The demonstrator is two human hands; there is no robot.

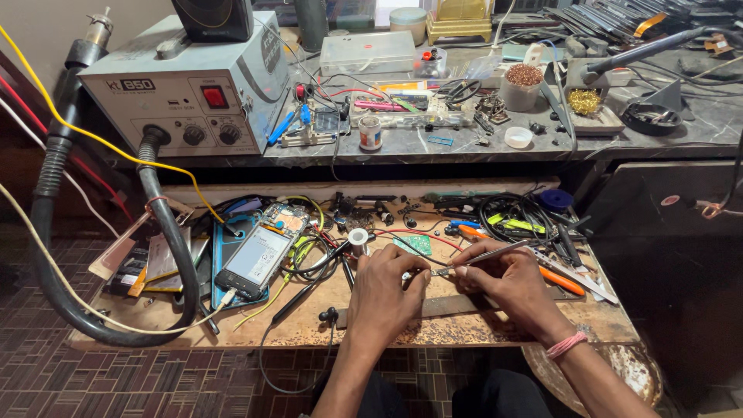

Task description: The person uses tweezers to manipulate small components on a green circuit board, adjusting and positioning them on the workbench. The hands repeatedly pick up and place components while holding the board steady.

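Small metal part (408, 275), barely visible, pinched in fingertips of left hand (383, 294), low over wooden worktop (464, 329). Right hand (507, 282) closed around tweezers (484, 256), tips touching the part between both hands. Likely risk: tweezers slipping and flicking the tiny piece into clutter just beyond the knuckles. Just above left hand, solder spool (358, 238) and tangled wires (309, 259); farther left, opened phone (259, 259). Beside right hand, orange-handled cutters (561, 280) and black cables (511, 217). Worktop's front edge close under both wrists; little bare room, only a strip near that edge. Hot-air station (186, 85) on the shelf up left.
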